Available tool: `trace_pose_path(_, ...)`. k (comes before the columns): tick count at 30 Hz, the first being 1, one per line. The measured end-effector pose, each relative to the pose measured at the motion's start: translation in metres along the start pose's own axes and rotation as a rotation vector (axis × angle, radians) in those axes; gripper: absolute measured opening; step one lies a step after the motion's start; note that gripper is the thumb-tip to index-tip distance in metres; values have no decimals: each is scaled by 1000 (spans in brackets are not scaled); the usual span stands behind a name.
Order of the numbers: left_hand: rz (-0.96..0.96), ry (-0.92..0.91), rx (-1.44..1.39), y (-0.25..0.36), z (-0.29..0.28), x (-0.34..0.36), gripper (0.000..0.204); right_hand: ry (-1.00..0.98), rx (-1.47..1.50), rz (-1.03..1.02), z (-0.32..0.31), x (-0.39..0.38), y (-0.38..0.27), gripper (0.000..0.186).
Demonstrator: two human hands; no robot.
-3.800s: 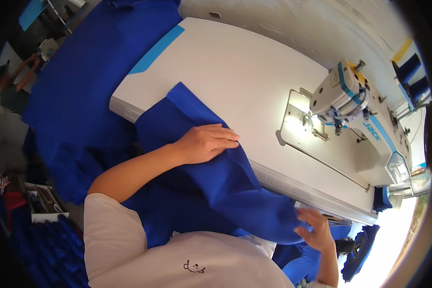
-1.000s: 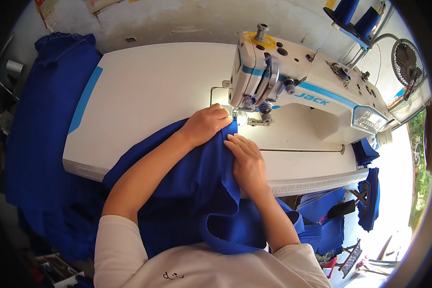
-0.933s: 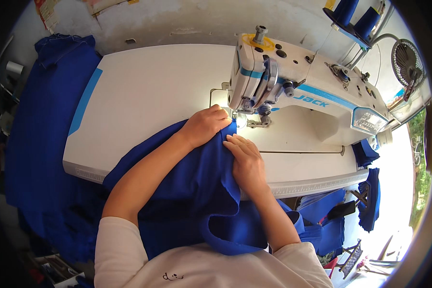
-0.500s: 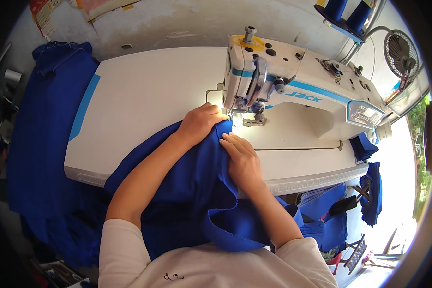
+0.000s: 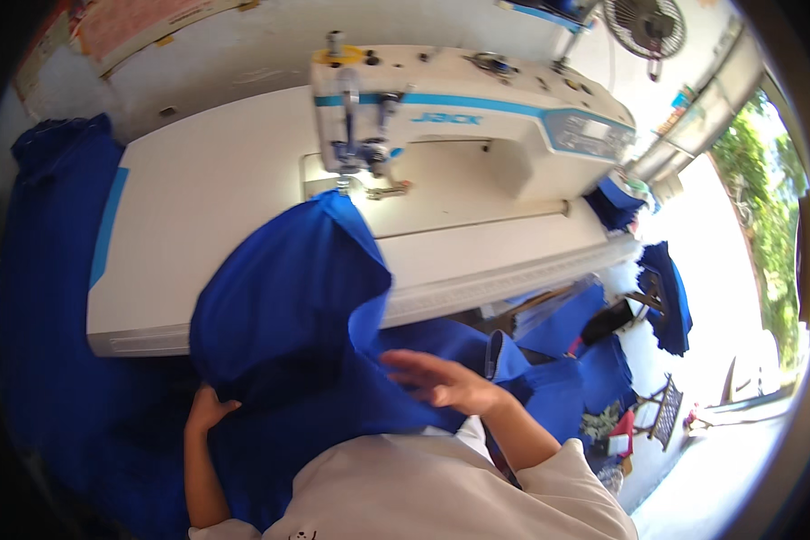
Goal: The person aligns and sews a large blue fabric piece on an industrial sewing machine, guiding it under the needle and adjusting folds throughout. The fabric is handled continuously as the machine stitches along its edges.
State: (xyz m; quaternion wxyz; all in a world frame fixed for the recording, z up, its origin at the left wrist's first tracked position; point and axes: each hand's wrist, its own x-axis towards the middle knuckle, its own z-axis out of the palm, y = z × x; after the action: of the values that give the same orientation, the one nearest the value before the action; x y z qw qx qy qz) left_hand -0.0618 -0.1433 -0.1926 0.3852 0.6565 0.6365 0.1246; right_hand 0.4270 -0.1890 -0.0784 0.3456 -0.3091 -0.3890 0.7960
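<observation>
The white sewing machine (image 5: 477, 117) holds the top corner of the blue cloth (image 5: 279, 279) at its lit needle area; the cloth drapes over the table edge toward my body. My left hand (image 5: 214, 409) is low at the cloth's left fold, thumb sticking out, its other fingers hard to make out against the dark fabric. My right hand (image 5: 427, 382), blurred, hovers over the hanging cloth with fingers spread and nothing visibly in them.
A big blue cloth (image 5: 45, 270) hangs over the table's left end. Blue piles (image 5: 661, 297) sit below right of the white table (image 5: 189, 180), near a stool (image 5: 666, 409). A fan (image 5: 643, 22) is mounted at upper right, beside a bright doorway.
Both hands have left the needle area and moved down toward my body; the right one has opened. The cloth's corner stays under the needle. The whole view has shifted.
</observation>
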Motion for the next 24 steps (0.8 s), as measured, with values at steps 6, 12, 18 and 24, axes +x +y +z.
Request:
trace_pose_path(6, -38, -107, -11, -101, 139, 84, 68, 15, -742, 17, 41, -8, 72, 56)
trace_pose_path(12, -471, -420, -334, -16, 102, -61, 68, 544, -928, -167, 0, -24, 51, 18)
trace_pose_path(18, -202, -766, -417, -96, 113, -215, 49, 1155, -364, -890, -76, -78, -68, 12)
trace_pose_path(24, 17, -658, 183, 74, 60, -180, 21, 1074, -206, -1147, -48, -60, -93, 14)
